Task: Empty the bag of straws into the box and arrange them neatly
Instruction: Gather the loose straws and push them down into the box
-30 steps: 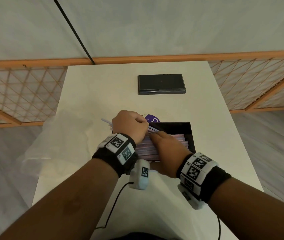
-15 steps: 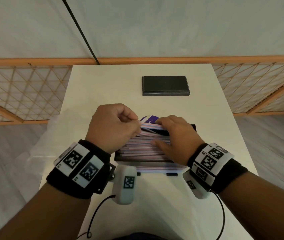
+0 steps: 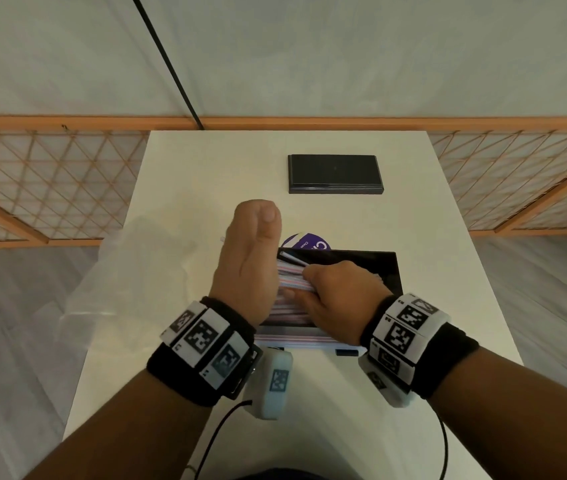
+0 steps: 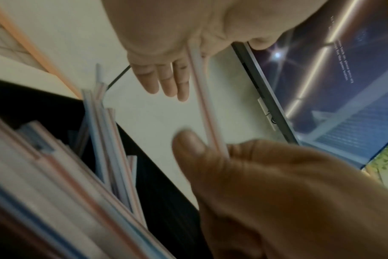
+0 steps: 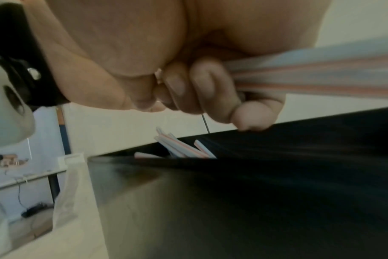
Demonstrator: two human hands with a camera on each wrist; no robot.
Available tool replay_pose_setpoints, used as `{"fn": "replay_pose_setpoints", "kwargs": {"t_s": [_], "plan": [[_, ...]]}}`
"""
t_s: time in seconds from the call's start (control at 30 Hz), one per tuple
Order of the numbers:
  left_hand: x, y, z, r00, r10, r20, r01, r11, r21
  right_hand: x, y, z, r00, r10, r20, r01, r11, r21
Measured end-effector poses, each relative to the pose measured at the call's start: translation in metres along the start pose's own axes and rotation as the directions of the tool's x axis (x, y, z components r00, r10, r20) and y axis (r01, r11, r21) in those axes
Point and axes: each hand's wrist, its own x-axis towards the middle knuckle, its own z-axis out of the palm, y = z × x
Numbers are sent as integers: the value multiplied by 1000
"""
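the right hand [image 3: 335, 299] gripped a bundle of straws [image 3: 294, 284] over the black box [image 3: 387, 271]. the left hand [image 3: 249, 261], fingers straight, stood flat against their ends. tapping ends square would probably help. the bag [image 3: 129, 271] lay left on the worktop [image 3: 448, 306].

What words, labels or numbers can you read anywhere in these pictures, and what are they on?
"Clean": small white word on the purple label behind the box; the large letters beside it are cut off, perhaps a "C".
Screen in the left wrist view: lines of pale text, too blurred to read.
Wristband markers: black-and-white coded squares, with tiny characters too small to read.
Lid, straws: no text visible.
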Motion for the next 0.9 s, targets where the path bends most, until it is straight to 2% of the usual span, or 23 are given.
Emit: {"fn": "replay_pose_setpoints", "kwargs": {"t_s": [0.07,0.1,0.2,0.23,0.3,0.37,0.4,0.5,0.67,0.9], "plan": [[5,-6,-6,995,7,-102,-7,1000,5,0,6,4,999,18,28,-16,997,-72],[8,-8,-9,989,-39,-145,38,999,-13,-1,10,5,999,20,32,-17,993,-113],[18,-9,-11,940,-296,-170,273,951,-145,-1,18,10,997,60,43,-52,984,-173],[21,-10,-9,908,-397,-135,365,907,-211,-1,20,10,995,83,53,-73,984,-160],[21,-7,0,817,-576,-4,537,764,-359,2,25,12,985,132,109,-118,985,-124],[18,-3,12,729,-675,115,632,598,-494,6,29,12,972,156,178,-138,984,-108],[16,-2,18,715,-682,155,645,557,-524,7,31,13,967,154,201,-135,985,-105],[14,-1,33,745,-642,180,642,616,-457,10,36,11,954,136,269,-108,987,-116],[21,-4,36,706,-694,139,679,608,-412,9,35,9,950,116,291,-85,989,-117],[23,-6,33,724,-677,130,664,634,-397,11,31,11,939,132,318,-78,981,-175]]}}
